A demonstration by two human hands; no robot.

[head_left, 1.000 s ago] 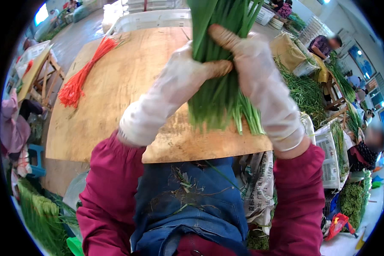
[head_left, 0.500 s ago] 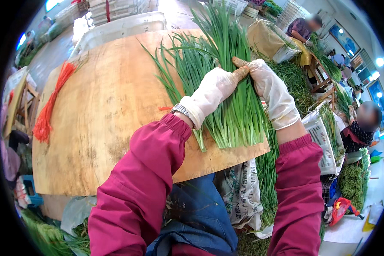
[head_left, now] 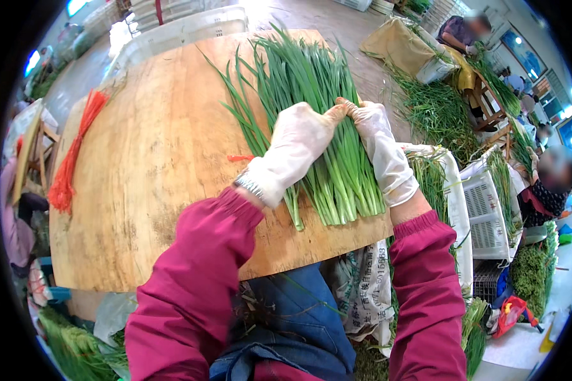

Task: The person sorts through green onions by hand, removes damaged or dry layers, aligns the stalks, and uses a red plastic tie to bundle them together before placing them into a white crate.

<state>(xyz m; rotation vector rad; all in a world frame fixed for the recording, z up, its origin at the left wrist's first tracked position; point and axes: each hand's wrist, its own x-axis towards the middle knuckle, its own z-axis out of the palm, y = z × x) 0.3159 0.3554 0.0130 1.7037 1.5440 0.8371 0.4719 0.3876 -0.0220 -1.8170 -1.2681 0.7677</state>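
Note:
A thick bundle of Chinese chives [head_left: 308, 73] lies on the right part of a wooden board [head_left: 152, 152], leaf tips pointing away and pale cut stems toward me. My left hand [head_left: 299, 140], in a whitish glove, lies over the bundle's left side. My right hand [head_left: 376, 136], gloved too, grips its right side. Both are closed around the chives, with thumbs nearly meeting on top; the undersides of the fingers are hidden. A few leaves stray to the left. Beside my left wrist a short red tie [head_left: 240, 157] lies on the board.
A bunch of red ties [head_left: 76, 152] lies at the board's left edge. Beyond the far edge stands a white crate [head_left: 184, 41]. To the right are a white basket [head_left: 487, 206] and a heap of loose greens [head_left: 435, 117]. Other people work at the far right.
Both hands have brought the chives down and slightly left. The leaves that stood up past the board's far edge now lie flatter on it, in line with the other leaves.

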